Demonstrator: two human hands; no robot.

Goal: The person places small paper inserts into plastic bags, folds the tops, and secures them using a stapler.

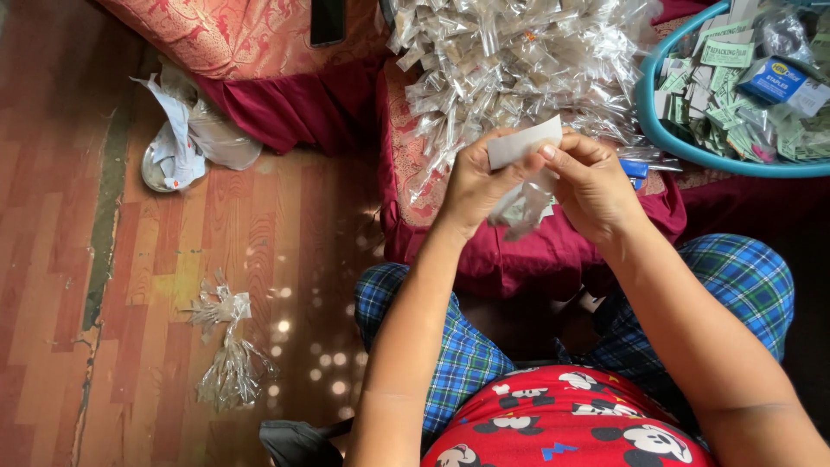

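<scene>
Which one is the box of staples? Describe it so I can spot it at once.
Look at the teal basin at the top right, full of small green paper slips. The small blue box lies on those slips, the only blue, solid block among them.

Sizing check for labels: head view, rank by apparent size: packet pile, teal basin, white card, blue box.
1. packet pile
2. teal basin, cropped by the frame, so unsure against the pile
3. white card in both hands
4. blue box, close to the card

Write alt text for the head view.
Left hand and right hand hold a white card and clear bag above a cushion heaped with bags; beside it, a blue basin.
</scene>
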